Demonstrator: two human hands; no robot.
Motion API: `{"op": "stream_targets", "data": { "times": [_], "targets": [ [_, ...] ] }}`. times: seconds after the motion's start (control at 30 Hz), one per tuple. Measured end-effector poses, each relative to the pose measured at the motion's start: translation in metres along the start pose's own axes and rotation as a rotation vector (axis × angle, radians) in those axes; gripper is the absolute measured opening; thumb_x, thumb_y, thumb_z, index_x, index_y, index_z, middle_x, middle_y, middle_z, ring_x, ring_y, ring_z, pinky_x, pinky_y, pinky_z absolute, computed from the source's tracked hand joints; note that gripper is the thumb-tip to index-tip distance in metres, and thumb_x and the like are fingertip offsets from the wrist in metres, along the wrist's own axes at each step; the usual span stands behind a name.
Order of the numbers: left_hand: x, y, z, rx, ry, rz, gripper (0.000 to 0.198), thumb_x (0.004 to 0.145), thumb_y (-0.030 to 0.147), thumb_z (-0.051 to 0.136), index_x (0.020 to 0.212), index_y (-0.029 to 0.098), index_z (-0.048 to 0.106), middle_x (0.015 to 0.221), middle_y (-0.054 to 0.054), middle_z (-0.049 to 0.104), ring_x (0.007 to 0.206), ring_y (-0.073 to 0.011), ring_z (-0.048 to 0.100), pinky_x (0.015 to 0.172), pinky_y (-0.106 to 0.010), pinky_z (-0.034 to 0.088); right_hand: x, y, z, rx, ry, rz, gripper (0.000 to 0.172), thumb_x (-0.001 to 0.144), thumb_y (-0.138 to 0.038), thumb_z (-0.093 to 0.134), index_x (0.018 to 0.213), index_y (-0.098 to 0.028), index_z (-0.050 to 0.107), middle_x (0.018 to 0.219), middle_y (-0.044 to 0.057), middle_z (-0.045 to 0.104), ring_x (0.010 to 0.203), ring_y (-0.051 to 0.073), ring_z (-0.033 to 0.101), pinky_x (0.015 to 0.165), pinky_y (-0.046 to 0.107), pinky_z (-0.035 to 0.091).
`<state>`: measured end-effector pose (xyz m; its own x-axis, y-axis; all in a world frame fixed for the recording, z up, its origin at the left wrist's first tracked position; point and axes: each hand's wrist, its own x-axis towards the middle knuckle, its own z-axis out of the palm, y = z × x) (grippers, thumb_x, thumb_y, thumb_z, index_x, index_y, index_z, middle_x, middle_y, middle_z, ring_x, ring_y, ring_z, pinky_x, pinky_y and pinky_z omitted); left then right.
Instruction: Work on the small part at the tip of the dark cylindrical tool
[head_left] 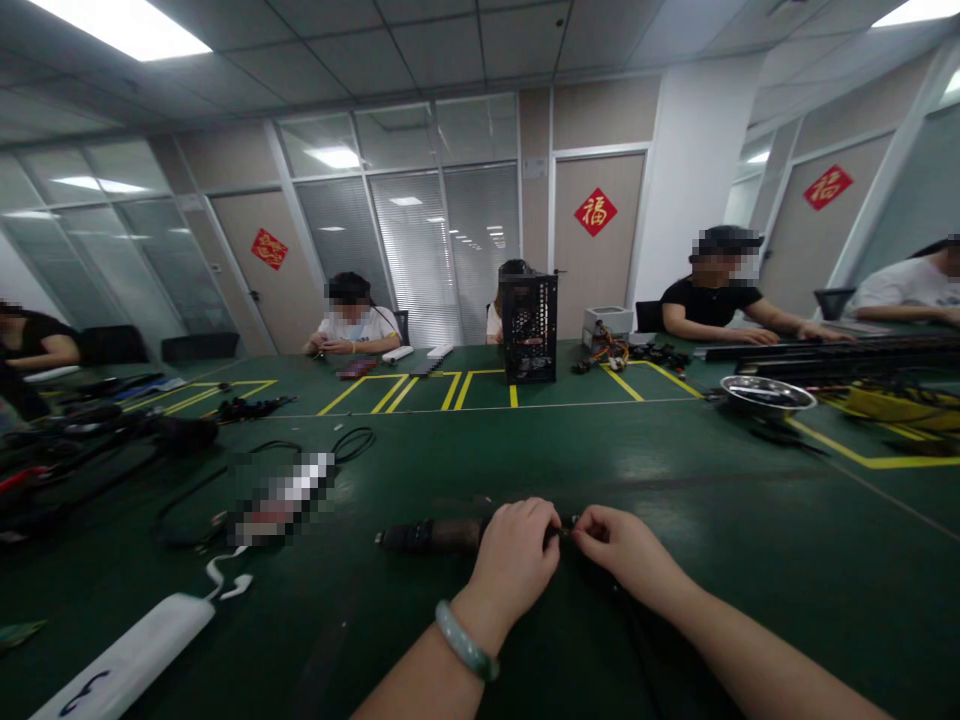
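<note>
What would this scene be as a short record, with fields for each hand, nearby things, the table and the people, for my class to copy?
Left hand: closed over a dark elongated tool; pale green bangle on the wrist
Right hand: fingers pinched beside the left hand; what they hold is too small to tell
Lower left: long white casing
Farther off: upright black case; metal bowl to its right
Table: green, with yellow lines
People: several, seated beyond

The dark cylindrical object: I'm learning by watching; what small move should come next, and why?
Probably a small fingertip adjustment by the right hand, because its fingers pinch right beside the left hand, which grips the dark cylindrical object.
</note>
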<state>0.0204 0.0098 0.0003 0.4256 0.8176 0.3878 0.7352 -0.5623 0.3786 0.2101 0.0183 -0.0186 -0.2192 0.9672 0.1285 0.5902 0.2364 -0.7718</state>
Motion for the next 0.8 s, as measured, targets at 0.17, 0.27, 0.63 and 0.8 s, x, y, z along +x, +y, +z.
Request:
{"op": "stream_targets", "data": {
  "times": [0.17, 0.27, 0.63, 0.8],
  "targets": [
    [-0.0009, 0.0000, -0.0008, -0.028, 0.007, -0.006, 0.014, 0.084, 0.015, 0.058, 0.095, 0.024, 0.058, 0.106, 0.000, 0.062, 0.100, -0.0197, 0.056, 0.093, -0.038, 0.041, -0.0004, 0.0010, 0.0007, -0.003, -0.025, 0.000, 0.012, 0.082, -0.026, 0.056, 0.075, -0.019, 0.064, 0.068, -0.001, 0.066, 0.062, 0.014, 0.059, 0.055, 0.021, 0.039],
    [-0.0012, -0.0004, -0.0015, -0.035, -0.004, 0.001, 0.014, 0.085, 0.015, 0.057, 0.096, 0.024, 0.058, 0.107, 0.000, 0.062, 0.101, -0.0199, 0.056, 0.093, -0.039, 0.042, -0.0005, -0.0001, 0.0000, -0.008, -0.046, 0.006, 0.013, 0.083, -0.027, 0.056, 0.077, -0.019, 0.065, 0.069, -0.001, 0.067, 0.062, 0.014, 0.060, 0.055, 0.021, 0.040],
    [-0.0013, -0.0008, -0.0024, -0.027, -0.016, 0.039, 0.016, 0.084, 0.014, 0.058, 0.097, 0.024, 0.061, 0.113, 0.000, 0.062, 0.106, -0.0200, 0.055, 0.096, -0.040, 0.040, -0.0014, -0.0030, -0.0012, -0.003, -0.041, 0.004, 0.015, 0.084, -0.028, 0.055, 0.079, -0.019, 0.065, 0.074, 0.000, 0.068, 0.066, 0.016, 0.061, 0.061, 0.023, 0.043],
    [-0.0007, -0.0029, -0.0009, -0.037, -0.013, 0.045, 0.018, 0.085, 0.013, 0.058, 0.099, 0.023, 0.061, 0.112, 0.000, 0.063, 0.106, -0.0202, 0.055, 0.096, -0.040, 0.040, -0.0017, -0.0023, -0.0013, -0.023, -0.058, -0.015, 0.012, 0.083, -0.026, 0.056, 0.078, -0.019, 0.065, 0.070, -0.001, 0.067, 0.064, 0.015, 0.060, 0.057, 0.021, 0.041]
  ]
}}
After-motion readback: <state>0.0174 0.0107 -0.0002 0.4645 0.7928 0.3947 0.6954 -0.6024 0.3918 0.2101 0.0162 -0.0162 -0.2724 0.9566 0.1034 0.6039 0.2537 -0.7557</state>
